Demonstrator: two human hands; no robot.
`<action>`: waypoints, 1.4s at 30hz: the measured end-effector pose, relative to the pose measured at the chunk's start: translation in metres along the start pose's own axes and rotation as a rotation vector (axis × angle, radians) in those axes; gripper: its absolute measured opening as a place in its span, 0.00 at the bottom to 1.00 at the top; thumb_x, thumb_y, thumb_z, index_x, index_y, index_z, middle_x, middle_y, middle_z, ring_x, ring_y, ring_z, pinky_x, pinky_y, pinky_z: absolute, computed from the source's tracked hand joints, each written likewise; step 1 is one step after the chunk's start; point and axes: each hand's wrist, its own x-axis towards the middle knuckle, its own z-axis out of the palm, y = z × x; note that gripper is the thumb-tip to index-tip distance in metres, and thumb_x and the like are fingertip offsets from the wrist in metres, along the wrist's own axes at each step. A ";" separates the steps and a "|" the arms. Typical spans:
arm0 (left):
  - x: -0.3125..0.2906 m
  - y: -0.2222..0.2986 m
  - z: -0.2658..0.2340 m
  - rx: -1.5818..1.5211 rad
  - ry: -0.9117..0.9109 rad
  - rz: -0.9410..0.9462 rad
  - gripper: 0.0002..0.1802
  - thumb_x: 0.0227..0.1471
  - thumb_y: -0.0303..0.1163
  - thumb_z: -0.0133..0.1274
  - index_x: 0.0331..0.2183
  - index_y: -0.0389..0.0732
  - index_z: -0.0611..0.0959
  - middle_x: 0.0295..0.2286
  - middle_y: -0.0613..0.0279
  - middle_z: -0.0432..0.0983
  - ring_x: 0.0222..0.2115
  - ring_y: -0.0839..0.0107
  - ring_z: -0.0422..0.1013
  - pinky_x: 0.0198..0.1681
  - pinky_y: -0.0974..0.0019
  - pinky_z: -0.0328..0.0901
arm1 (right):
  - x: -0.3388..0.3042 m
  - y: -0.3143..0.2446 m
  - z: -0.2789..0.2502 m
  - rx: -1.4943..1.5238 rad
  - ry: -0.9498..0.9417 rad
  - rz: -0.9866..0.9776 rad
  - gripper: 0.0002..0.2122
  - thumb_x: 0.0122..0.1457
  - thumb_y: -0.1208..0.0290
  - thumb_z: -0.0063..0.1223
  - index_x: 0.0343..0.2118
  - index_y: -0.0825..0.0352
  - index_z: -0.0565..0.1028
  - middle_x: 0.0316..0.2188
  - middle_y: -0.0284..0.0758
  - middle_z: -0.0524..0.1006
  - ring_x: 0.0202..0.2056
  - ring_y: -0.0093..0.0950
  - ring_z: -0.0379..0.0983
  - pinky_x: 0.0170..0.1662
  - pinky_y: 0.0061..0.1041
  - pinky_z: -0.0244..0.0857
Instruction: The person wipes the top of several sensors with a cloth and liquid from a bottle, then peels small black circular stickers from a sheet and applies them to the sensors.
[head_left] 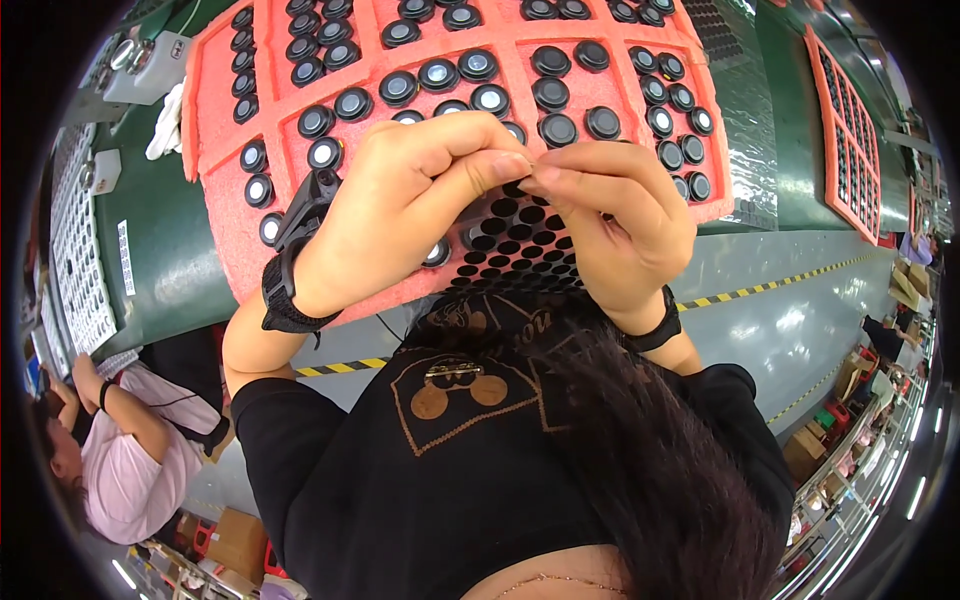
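My left hand [425, 190] and my right hand [625, 215] meet over the near part of a coral foam tray [225, 215]. Thumb and fingers of each are pinched together, tip against tip. Whatever lies between the fingertips is too small and covered to make out. Just below them is a sheet with rows of black round dots [515, 245]; its upper end is hidden by the fingers. Around the hands, black round parts with grey or pale centres [398, 88] sit in the tray's compartments. A black band and device circle my left wrist, and a black band my right.
The tray rests on a green work surface [170, 270]. A similar coral tray [845, 140] lies further right. White gloves [167, 122] and a white container [150, 68] are at the left. A person in a pink top [140, 460] works at lower left.
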 end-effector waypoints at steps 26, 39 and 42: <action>0.015 -0.013 0.000 0.304 0.216 0.238 0.05 0.46 0.26 0.50 0.29 0.37 0.78 0.22 0.63 0.75 0.21 0.74 0.69 0.25 0.76 0.63 | -0.001 0.014 -0.035 0.064 -0.160 0.522 0.23 0.39 0.88 0.55 0.43 0.70 0.69 0.28 0.34 0.74 0.32 0.20 0.71 0.35 0.18 0.65; 0.005 -0.012 0.003 0.499 0.025 0.313 0.04 0.38 0.24 0.53 0.24 0.38 0.78 0.15 0.58 0.72 0.16 0.63 0.69 0.17 0.68 0.62 | 0.000 -0.001 -0.020 -0.022 -0.223 0.412 0.16 0.41 0.87 0.54 0.36 0.69 0.73 0.23 0.31 0.74 0.25 0.17 0.71 0.29 0.13 0.66; 0.004 -0.011 0.004 0.464 0.024 0.300 0.03 0.39 0.24 0.53 0.23 0.38 0.78 0.14 0.58 0.71 0.15 0.63 0.69 0.17 0.68 0.61 | 0.000 -0.002 -0.020 0.035 -0.210 0.447 0.17 0.42 0.88 0.53 0.38 0.69 0.72 0.23 0.31 0.74 0.26 0.18 0.71 0.30 0.13 0.66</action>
